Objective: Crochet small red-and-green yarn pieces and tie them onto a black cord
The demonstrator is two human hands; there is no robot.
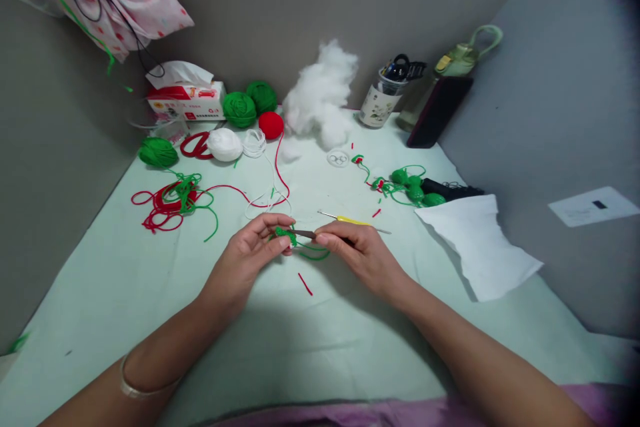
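Observation:
Closed between the fingertips and thumb of my left hand [254, 243] is a small green crochet piece [285, 235], with a bit of white and red at its lower edge. My right hand [357, 250] grips dark tweezers [304, 233], their narrow tip touching the green piece. Part of the crochet piece is hidden by my fingers. A green yarn tail [315, 257] loops beneath the tweezers. Just behind my right hand lies a crochet hook [347, 219] with a yellow handle. A short red yarn scrap [305, 284] rests in front of my hands.
Tangled red and green yarn [175, 200] lies left, near a white yarn ball [225, 145] and red-handled scissors [195, 145]. White stuffing [323, 97] is heaped at the back. Green crocheted pieces [415, 190] and white paper [483, 247] lie right. A phone [440, 112] leans against a bottle [457, 60].

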